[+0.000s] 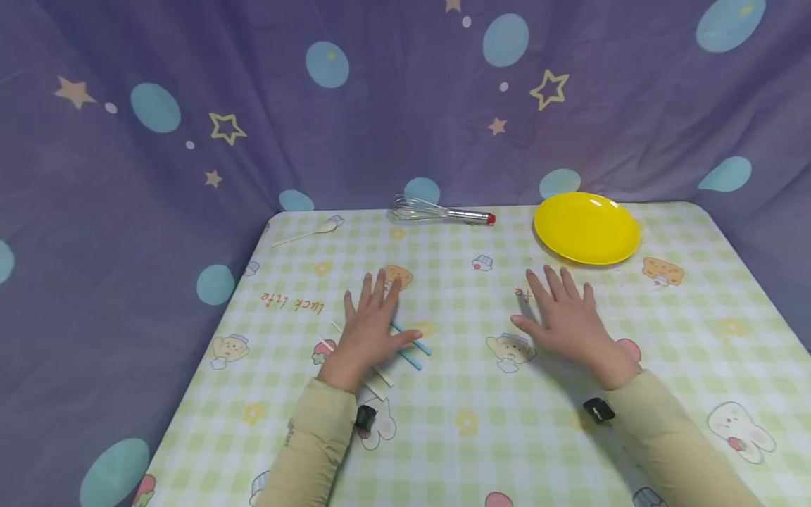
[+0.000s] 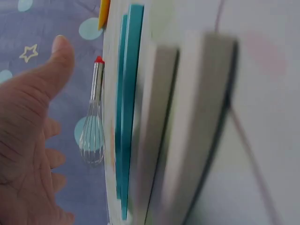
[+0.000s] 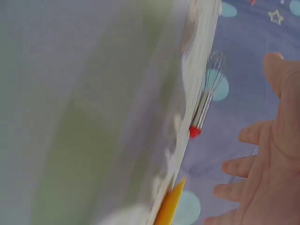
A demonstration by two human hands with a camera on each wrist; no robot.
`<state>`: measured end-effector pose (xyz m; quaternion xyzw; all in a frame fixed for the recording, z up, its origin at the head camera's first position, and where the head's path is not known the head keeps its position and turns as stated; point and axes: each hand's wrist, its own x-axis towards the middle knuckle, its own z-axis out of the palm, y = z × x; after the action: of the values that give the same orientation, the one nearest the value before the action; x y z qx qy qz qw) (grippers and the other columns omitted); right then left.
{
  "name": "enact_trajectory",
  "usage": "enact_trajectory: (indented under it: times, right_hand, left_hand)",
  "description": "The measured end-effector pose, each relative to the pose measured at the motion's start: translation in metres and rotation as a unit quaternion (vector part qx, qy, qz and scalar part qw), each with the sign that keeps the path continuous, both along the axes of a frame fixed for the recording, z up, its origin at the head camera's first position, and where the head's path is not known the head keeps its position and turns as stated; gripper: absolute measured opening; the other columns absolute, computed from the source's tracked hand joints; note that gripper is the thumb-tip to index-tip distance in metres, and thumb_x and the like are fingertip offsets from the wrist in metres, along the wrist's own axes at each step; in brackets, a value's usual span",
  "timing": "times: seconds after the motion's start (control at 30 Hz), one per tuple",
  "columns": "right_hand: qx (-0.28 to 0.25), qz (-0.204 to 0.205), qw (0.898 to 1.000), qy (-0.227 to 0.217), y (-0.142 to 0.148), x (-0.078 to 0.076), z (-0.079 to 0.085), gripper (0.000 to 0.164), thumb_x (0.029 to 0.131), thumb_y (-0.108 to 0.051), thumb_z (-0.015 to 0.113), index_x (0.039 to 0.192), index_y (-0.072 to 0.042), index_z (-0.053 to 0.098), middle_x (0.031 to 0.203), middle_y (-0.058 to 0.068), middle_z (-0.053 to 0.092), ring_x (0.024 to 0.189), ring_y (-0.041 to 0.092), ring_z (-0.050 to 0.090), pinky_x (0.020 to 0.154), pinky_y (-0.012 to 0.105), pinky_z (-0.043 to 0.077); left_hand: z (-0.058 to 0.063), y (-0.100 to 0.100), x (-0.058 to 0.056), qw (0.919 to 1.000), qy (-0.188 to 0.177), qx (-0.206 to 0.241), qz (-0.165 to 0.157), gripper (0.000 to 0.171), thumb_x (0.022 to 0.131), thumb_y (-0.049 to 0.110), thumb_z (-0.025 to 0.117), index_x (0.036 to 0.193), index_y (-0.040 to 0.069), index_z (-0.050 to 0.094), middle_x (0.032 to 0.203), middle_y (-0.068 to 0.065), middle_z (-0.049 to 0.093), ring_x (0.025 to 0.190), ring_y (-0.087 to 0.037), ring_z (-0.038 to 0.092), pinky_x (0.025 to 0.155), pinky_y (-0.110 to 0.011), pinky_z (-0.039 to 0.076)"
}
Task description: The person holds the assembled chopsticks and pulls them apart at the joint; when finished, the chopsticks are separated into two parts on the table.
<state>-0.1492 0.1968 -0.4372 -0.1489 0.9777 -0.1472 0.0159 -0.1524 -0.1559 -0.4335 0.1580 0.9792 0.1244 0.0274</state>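
Observation:
My left hand [image 1: 366,334] is spread flat above a pair of white chopsticks [image 1: 378,389] and a pair of blue chopsticks [image 1: 408,358], hiding part of both pairs in the head view. In the left wrist view the blue chopsticks [image 2: 131,93] and the white chopsticks [image 2: 197,122] lie on the cloth beside the palm. To the right, my right hand [image 1: 567,324] is held palm down over the tablecloth, fingers spread, holding nothing. Beyond its fingertips lies a yellow plate [image 1: 586,229].
A whisk [image 1: 437,211] with a red-tipped handle lies at the table's back edge. A pale spoon [image 1: 307,234] is at the back left. The checked tablecloth [image 1: 456,324] covers the table, and a purple curtain [image 1: 380,127] hangs behind and at the sides.

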Motion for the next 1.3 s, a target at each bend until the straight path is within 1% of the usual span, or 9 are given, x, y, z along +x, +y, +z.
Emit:
enact_trajectory:
  times: [0.17, 0.3, 0.43, 0.57, 0.73, 0.87, 1.03, 1.13, 1.3]
  right_hand:
    - [-0.016, 0.042, 0.999, 0.004, -0.021, 0.000, -0.001, 0.086, 0.093, -0.061, 0.051, 0.155, -0.008, 0.023, 0.155, 0.027, 0.023, 0.142, 0.049, 0.012, 0.106, 0.071, 0.008]
    - [-0.056, 0.091, 0.993, 0.040, -0.039, -0.001, -0.003, 0.080, 0.092, -0.050, 0.061, 0.151, -0.003, 0.033, 0.144, 0.027, 0.040, 0.135, 0.046, 0.032, 0.105, 0.065, 0.023]
    - [-0.081, 0.114, 0.989, 0.051, -0.059, -0.001, -0.004, 0.074, 0.090, -0.044, 0.067, 0.146, -0.002, 0.042, 0.131, 0.023, 0.053, 0.121, 0.039, 0.048, 0.102, 0.054, 0.036]
    - [-0.080, 0.113, 0.990, 0.020, -0.080, 0.002, -0.005, 0.068, 0.090, -0.043, 0.067, 0.143, -0.005, 0.046, 0.128, 0.019, 0.056, 0.118, 0.035, 0.051, 0.100, 0.049, 0.041]
    - [-0.089, 0.128, 0.987, -0.033, -0.107, 0.006, -0.004, 0.061, 0.089, -0.039, 0.070, 0.137, -0.006, 0.051, 0.120, 0.012, 0.059, 0.110, 0.029, 0.054, 0.094, 0.044, 0.045]
    - [-0.097, 0.146, 0.980, -0.090, -0.125, 0.007, 0.001, 0.055, 0.089, -0.036, 0.071, 0.132, -0.005, 0.053, 0.112, 0.007, 0.061, 0.101, 0.023, 0.057, 0.089, 0.041, 0.046]
    - [-0.107, 0.158, 0.973, -0.130, -0.142, 0.003, 0.001, 0.037, 0.089, -0.032, 0.072, 0.114, -0.007, 0.059, 0.091, 0.001, 0.058, 0.083, 0.017, 0.053, 0.077, 0.035, 0.044]
    - [-0.096, 0.157, 0.973, -0.143, -0.150, -0.001, -0.002, 0.026, 0.088, -0.030, 0.073, 0.100, -0.011, 0.059, 0.079, -0.002, 0.052, 0.074, 0.015, 0.047, 0.071, 0.033, 0.041]
    - [-0.051, 0.152, 0.978, -0.133, -0.159, -0.004, -0.005, 0.023, 0.084, -0.024, 0.077, 0.084, -0.014, 0.056, 0.074, -0.003, 0.051, 0.069, 0.016, 0.046, 0.067, 0.032, 0.040]
  left_hand:
    - [0.002, -0.014, -0.004, 0.9998, -0.011, 0.015, 0.012, 0.098, 0.084, 0.057, 0.068, 0.157, 0.016, 0.016, 0.162, -0.015, -0.001, 0.147, -0.037, -0.007, 0.110, -0.066, 0.001]
    - [0.003, -0.021, -0.008, 0.9994, -0.017, 0.025, 0.016, 0.080, 0.088, 0.042, 0.070, 0.154, 0.020, 0.030, 0.161, -0.020, 0.005, 0.146, -0.041, 0.001, 0.111, -0.065, 0.009]
    - [0.005, -0.025, -0.011, 0.9991, -0.028, 0.031, 0.010, 0.061, 0.090, 0.027, 0.070, 0.146, 0.021, 0.047, 0.159, -0.023, 0.012, 0.145, -0.044, 0.008, 0.110, -0.064, 0.015]
    - [0.005, -0.027, -0.015, 0.9986, -0.041, 0.032, 0.008, 0.048, 0.091, 0.020, 0.070, 0.137, 0.019, 0.057, 0.156, -0.024, 0.022, 0.144, -0.044, 0.016, 0.110, -0.064, 0.017]
    - [0.004, -0.029, -0.019, 0.9979, -0.053, 0.036, 0.006, 0.040, 0.090, 0.018, 0.070, 0.129, 0.017, 0.062, 0.151, -0.023, 0.033, 0.141, -0.041, 0.026, 0.109, -0.064, 0.020]
    - [0.001, -0.029, -0.020, 0.9975, -0.052, 0.047, 0.010, 0.030, 0.089, 0.016, 0.071, 0.119, 0.015, 0.066, 0.144, -0.020, 0.042, 0.133, -0.040, 0.037, 0.107, -0.056, 0.030]
    - [-0.002, -0.022, -0.020, 0.9981, -0.053, 0.025, 0.020, 0.020, 0.088, 0.017, 0.072, 0.107, 0.016, 0.066, 0.132, -0.014, 0.046, 0.121, -0.033, 0.044, 0.096, -0.048, 0.042]
    - [-0.001, -0.019, -0.020, 0.9987, -0.048, 0.009, 0.017, 0.016, 0.088, 0.018, 0.073, 0.102, 0.016, 0.064, 0.126, -0.012, 0.048, 0.114, -0.031, 0.046, 0.090, -0.045, 0.044]
    - [-0.002, -0.017, -0.022, 0.9994, -0.034, -0.004, 0.011, 0.013, 0.087, 0.020, 0.074, 0.094, 0.017, 0.064, 0.119, -0.010, 0.048, 0.107, -0.028, 0.046, 0.084, -0.043, 0.045]
